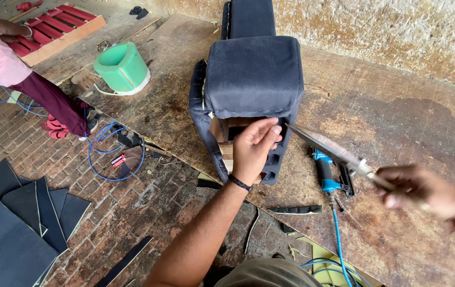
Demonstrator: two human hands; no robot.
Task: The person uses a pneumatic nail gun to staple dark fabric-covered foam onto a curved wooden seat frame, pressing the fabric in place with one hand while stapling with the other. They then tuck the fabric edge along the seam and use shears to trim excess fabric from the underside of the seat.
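Note:
A dark blue upholstered seat part (253, 74) lies on a worn wooden board (376, 122). Its wooden frame shows at the near end. My left hand (254, 146) grips the loose fabric edge at that near end, fingers curled on it. My right hand (424, 191) holds a large pair of scissors (326, 146) by the handles, blades shut and pointing left toward the fabric by my left fingers. The right hand is blurred.
A blue pneumatic staple gun (327, 175) with a blue hose (340, 239) lies on the board near the scissors. A green bucket (122, 66) stands at the back left. Another person (9, 64) crouches at far left. Dark fabric pieces (20, 212) lie on the brick floor.

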